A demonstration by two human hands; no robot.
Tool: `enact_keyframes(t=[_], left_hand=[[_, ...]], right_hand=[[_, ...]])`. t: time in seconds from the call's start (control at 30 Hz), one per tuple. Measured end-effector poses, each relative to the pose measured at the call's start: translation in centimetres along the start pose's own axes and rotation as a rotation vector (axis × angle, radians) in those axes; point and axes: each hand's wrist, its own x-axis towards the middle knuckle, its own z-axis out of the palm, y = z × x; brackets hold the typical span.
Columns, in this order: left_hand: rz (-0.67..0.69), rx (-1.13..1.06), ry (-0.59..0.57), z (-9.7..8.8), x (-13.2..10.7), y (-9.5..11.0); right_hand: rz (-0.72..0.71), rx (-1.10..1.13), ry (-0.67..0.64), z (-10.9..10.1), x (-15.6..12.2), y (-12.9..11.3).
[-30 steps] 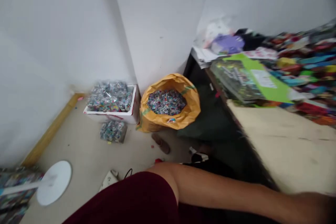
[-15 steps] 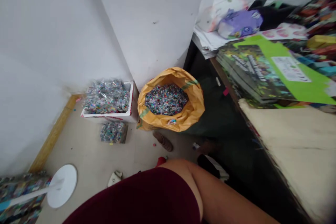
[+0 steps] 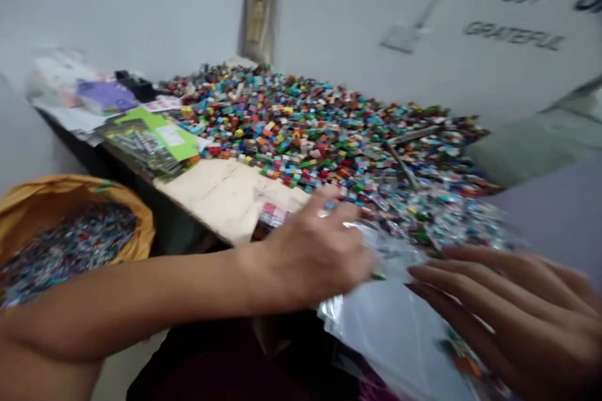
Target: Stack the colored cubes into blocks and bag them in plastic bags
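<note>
My left hand (image 3: 324, 250) reaches over the table's front edge with its fingers curled down, above clear plastic bags (image 3: 390, 319). A small blue spot shows by its fingers, but blur hides what, if anything, it grips. My right hand (image 3: 512, 313) hovers at the right beside the bags, fingers stretched out and holding nothing I can see. Beyond both hands spreads a large heap of small coloured toy building bricks (image 3: 282, 119). Clear packets (image 3: 461, 219) with small pieces inside lie at the heap's right end.
An orange sack (image 3: 145, 225) of filled packets stands on the floor at left. Printed booklets (image 3: 141, 144), a bright green sheet (image 3: 181, 141) and a purple packet (image 3: 106, 95) lie at the table's left end. A cream board (image 3: 211, 194) covers the front edge. Lettered wall (image 3: 508, 12) behind.
The view has swung right and up from the floor sack and white box to the brick-covered table. Both hands have come into view over the plastic bags.
</note>
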Motion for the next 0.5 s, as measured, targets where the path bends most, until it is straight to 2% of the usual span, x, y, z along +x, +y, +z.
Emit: enact_keyframes(t=[0.13,0.2,0.27,0.37,0.5], left_hand=[[-0.126,0.156,-0.228,-2.1,-0.9,-3.5],[-0.169,0.146,-0.373,-3.5,-0.9,-4.9],[-0.184,0.086,-0.459,-4.5,-0.3,-5.4],[-0.121,-0.022,-0.405,-4.5,1.3,-4.4],[0.057,-0.091,-0.319,-2.1,3.7,-1.3]], right_hand=[[-0.124,-0.045,0.053,-1.2,1.8,0.7],[-0.135,-0.06,0.047,-1.4,2.5,1.1],[-0.133,-0.044,0.027,-1.3,2.9,1.5],[-0.159,0.022,-0.031,-0.7,3.4,2.0],[-0.204,0.122,-0.123,-0.3,4.2,2.3]])
